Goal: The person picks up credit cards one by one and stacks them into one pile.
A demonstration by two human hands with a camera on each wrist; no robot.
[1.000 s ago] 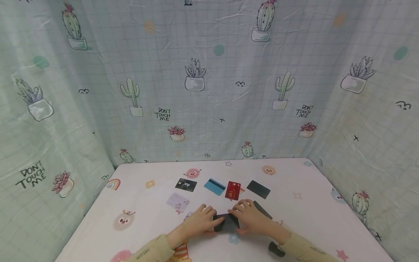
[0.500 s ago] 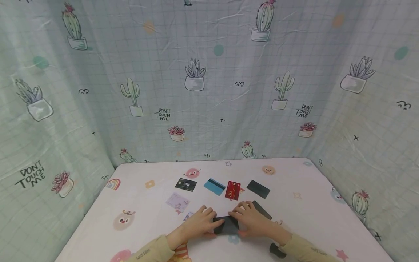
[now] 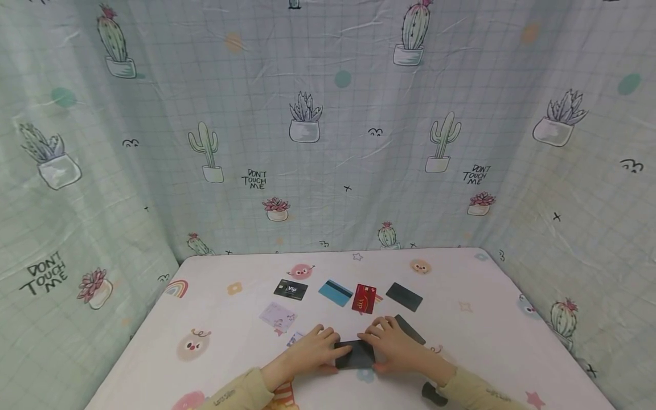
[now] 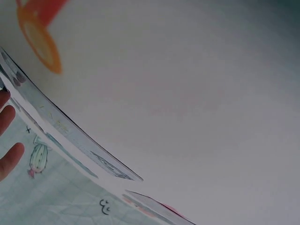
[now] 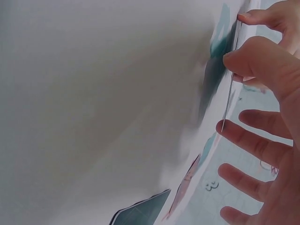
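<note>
A plain dark card (image 3: 356, 355) is held by both hands near the front middle of the table, and its edge shows in the right wrist view. My left hand (image 3: 314, 348) pinches its left end between thumb and fingers. The right hand (image 3: 393, 345) grips the opposite end; in the right wrist view its thumb (image 5: 248, 56) presses one face, with a finger (image 5: 248, 136) at the edge. Only several fingertips (image 4: 7, 119) of the left hand enter the left wrist view. Beside the left hand a printed card (image 3: 295, 339) is partly hidden.
Beyond the hands lie a black VIP card (image 3: 290, 289), a blue striped card (image 3: 335, 292), a red VIP card (image 3: 364, 299), a dark card (image 3: 404, 296) and a pale purple card (image 3: 278, 316). Another dark card (image 3: 410, 329) lies by the right hand. A small dark object (image 3: 434, 394) sits near the right sleeve.
The held card has come slightly lower in the head view, and more of its dark face shows evenly. Both hands keep their grip and have barely moved.
</note>
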